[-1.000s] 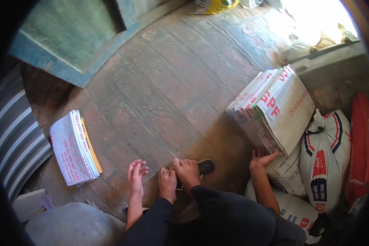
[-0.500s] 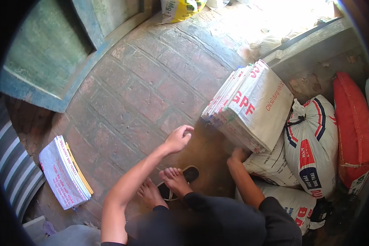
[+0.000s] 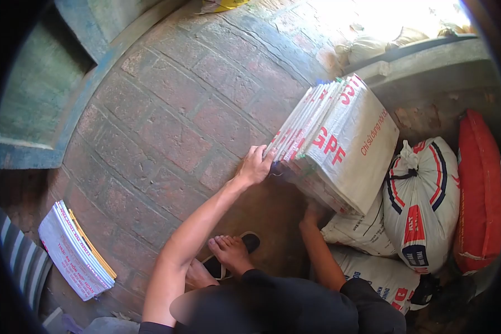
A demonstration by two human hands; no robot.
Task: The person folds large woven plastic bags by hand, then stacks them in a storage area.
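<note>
A thick stack of folded woven sacks, white with red lettering, leans tilted against the filled bags at the right. My left hand is at its near left corner, fingers bent against the sack edges. Low on the stack's near side is my right hand, in shadow, its fingers mostly hidden by the sacks. A smaller bundle of folded sacks, white with a yellow one among them, lies on the floor at the far left.
Filled white bags and a red bag stand along a low wall at right. A blue-green door is at upper left, striped corrugated material below. My feet and sandals are on the brick floor.
My left hand has moved up and right and now touches the stack's corner. My right hand has shifted slightly left in the view, still at the stack's lower edge. The view has shifted a little.
</note>
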